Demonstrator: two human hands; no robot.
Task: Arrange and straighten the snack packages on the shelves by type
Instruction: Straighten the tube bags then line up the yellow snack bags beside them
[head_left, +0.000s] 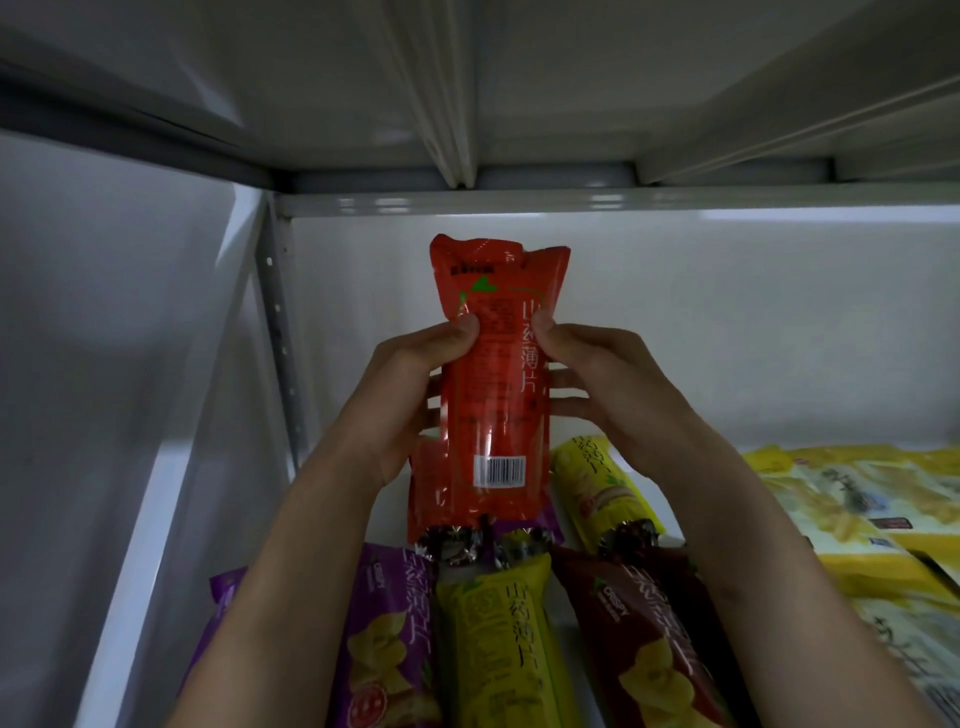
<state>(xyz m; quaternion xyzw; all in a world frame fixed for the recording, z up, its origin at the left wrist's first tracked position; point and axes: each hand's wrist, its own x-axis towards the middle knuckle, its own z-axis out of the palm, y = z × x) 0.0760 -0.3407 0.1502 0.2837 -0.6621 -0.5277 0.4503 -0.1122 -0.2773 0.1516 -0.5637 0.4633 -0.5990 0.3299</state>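
White metal shelf (332, 519) under dim light; left hand (400, 395) and right hand (613, 379) grasp the red packet (493, 374).

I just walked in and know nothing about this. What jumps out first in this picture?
A bright red snack package stands out, held up at the centre by the left hand and the right hand, barcode side facing the camera, in front of the white shelf back wall. Below it, purple, yellow-green and dark red packages lie side by side on the shelf, with yellow bags at the right.
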